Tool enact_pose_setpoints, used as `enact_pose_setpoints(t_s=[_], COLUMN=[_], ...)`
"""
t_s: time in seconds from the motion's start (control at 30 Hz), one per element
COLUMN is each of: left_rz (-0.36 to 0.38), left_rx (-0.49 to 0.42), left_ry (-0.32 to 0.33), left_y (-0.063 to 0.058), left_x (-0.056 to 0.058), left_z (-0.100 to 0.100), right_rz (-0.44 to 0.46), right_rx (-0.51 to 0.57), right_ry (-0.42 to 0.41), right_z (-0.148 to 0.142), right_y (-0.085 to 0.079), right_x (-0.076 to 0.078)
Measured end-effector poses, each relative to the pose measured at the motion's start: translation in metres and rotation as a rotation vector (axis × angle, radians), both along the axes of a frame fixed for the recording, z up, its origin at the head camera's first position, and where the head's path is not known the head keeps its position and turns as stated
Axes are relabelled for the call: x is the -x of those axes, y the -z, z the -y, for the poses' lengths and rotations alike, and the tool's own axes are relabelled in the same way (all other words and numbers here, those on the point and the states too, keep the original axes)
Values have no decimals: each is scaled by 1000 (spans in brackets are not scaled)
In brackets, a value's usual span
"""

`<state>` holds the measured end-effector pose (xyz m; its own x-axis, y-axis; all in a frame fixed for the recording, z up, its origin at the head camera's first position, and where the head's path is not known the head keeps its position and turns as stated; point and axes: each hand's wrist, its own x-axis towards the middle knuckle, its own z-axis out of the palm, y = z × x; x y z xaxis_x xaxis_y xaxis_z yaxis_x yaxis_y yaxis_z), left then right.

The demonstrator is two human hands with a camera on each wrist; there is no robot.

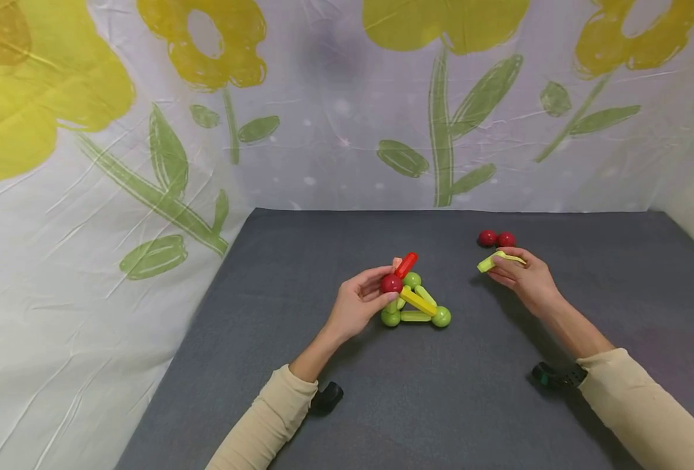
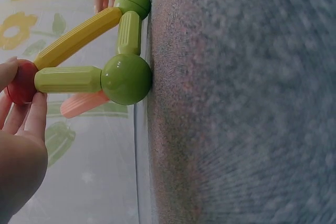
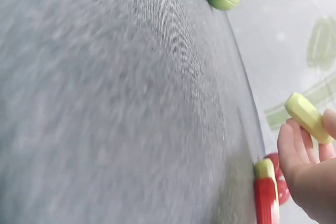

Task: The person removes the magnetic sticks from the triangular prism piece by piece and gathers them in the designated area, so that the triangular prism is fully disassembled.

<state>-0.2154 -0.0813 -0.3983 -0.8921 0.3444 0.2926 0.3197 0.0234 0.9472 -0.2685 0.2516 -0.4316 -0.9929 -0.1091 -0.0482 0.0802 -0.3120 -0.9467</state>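
Observation:
My left hand (image 1: 355,305) grips a red ball (image 1: 391,283) between thumb and fingers, at the top of a frame of rods and balls. A yellow rod (image 1: 419,301) slopes from it to a green ball (image 1: 441,316). In the left wrist view a light green rod (image 2: 68,80) joins the red ball to another green ball (image 2: 126,79); a pink rod (image 2: 85,103) shows behind. Beside the red ball, a red rod (image 1: 406,265) sticks up. Off to the right, my right hand (image 1: 525,277) pinches a pale yellow-green rod (image 3: 307,115) above the table.
Two red balls (image 1: 488,238) lie on the dark grey table (image 1: 429,405) beyond my right hand. In the right wrist view a red rod (image 3: 265,200) and a yellowish one lie near them. A white cloth (image 1: 323,130) with painted flowers hangs behind the table.

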Motion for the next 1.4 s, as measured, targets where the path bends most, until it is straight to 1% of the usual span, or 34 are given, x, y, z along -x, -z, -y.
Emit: enact_pose_setpoints(t_s=[0.23, 0.5, 0.63, 0.83, 1.1, 1.2, 1.4], left_rz=[1, 0, -2, -3, -13, -18, -13], left_rx=[-9, -6, -11, -9, 3, 9, 9], left_ry=[1, 0, 2, 0, -2, -2, -2], left_y=[0, 0, 0, 1, 1, 2, 2], left_x=[0, 0, 0, 0, 0, 0, 1], left_z=[0, 0, 0, -1, 0, 0, 0], right_rz=[85, 143, 180, 164, 178, 192, 217], right_rx=[35, 47, 9, -99, -107, -159, -440], right_ry=[21, 47, 43, 28, 55, 88, 188], right_z=[-16, -32, -37, -40, -44, -45, -45], right_y=[-1, -4, -3, 3, 10, 12, 13], right_x=[-10, -15, -17, -21, -22, -21, -19])
